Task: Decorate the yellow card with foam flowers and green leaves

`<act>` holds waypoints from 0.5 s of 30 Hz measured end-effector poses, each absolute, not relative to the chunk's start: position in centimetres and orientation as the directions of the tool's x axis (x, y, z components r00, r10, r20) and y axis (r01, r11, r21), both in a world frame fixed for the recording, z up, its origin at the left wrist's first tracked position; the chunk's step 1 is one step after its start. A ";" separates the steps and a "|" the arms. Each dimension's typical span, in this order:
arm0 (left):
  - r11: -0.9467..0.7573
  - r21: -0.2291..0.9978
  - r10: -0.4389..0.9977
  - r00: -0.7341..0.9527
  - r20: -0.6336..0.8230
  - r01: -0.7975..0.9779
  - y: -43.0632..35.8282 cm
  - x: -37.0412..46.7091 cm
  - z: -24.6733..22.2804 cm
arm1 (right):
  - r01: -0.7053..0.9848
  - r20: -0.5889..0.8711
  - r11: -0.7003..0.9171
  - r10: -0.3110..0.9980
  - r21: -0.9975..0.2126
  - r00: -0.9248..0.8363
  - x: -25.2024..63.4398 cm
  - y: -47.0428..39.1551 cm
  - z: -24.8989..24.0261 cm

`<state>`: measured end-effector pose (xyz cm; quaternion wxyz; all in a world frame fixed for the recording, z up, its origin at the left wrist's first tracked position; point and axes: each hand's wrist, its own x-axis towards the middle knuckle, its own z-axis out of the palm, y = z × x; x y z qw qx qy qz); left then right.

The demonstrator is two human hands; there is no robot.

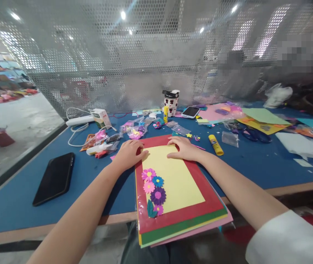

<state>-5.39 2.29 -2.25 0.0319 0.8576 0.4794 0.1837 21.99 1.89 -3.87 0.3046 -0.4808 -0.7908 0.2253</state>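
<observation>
A pale yellow sheet point(173, 176) lies on a red sheet point(178, 220), on top of a stack of coloured sheets jutting over the table's front edge. Pink, blue and purple flowers point(158, 196) and a dark green leaf point(151, 209) run down the yellow sheet's left side. My left hand point(130, 154) rests at the sheet's upper left, its thumb on the yellow. At the upper right, my right hand point(183, 148) touches the yellow sheet, thumb and fingers apart. Both hands look open; the left fingers are partly hidden.
A black tablet point(54, 179) lies at left. Right of the stack is a yellow glue stick point(216, 145). Behind stand a patterned cup point(170, 102) and another glue stick point(165, 114), among small bags and a phone point(191, 112). A perforated metal screen point(145, 55) rises at the back.
</observation>
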 end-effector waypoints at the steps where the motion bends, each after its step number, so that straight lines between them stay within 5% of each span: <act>1: -0.535 0.253 0.837 0.466 0.285 0.806 2.3 -5.4 -2.2 | 0.579 0.286 0.427 0.902 -0.694 -0.322 22.0 2.1 -4.0; 9: -0.466 0.528 0.884 0.344 0.318 0.710 2.5 -5.1 -2.7 | 0.287 0.340 0.355 0.935 -0.890 -0.101 21.9 3.2 -3.9; 15: -0.273 0.928 0.951 0.219 0.220 0.253 2.3 -4.7 -1.8 | 0.125 0.364 0.360 0.931 -0.924 0.011 21.0 2.0 -2.6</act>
